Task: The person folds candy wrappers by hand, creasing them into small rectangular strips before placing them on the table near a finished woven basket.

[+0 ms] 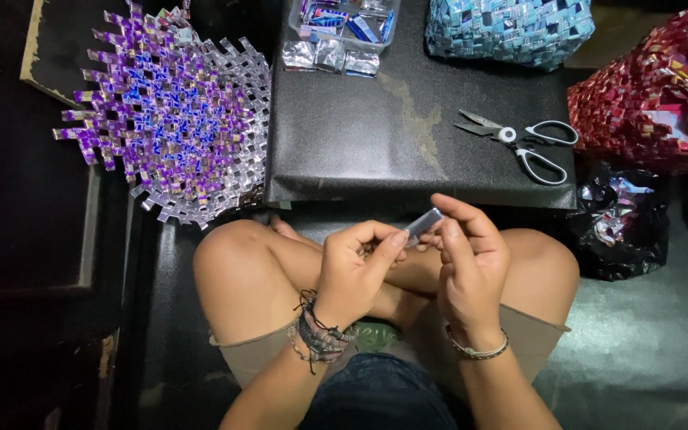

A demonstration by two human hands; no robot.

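Foil strip (424,224) pinched between fingers (392,241) of both hands, above lap.

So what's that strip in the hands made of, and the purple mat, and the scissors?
Strip: seemingly folded foil wrapper, silvery and glossy, pinched by both hands' fingers. Mat: woven from similar shiny folded strips, purple and silver. Scissors: bright metal blades, black-and-white handles, probably plastic.

A purple-and-silver woven mat (173,119), white-handled scissors (523,143), a red woven bag (646,103), a silver strip (424,224).
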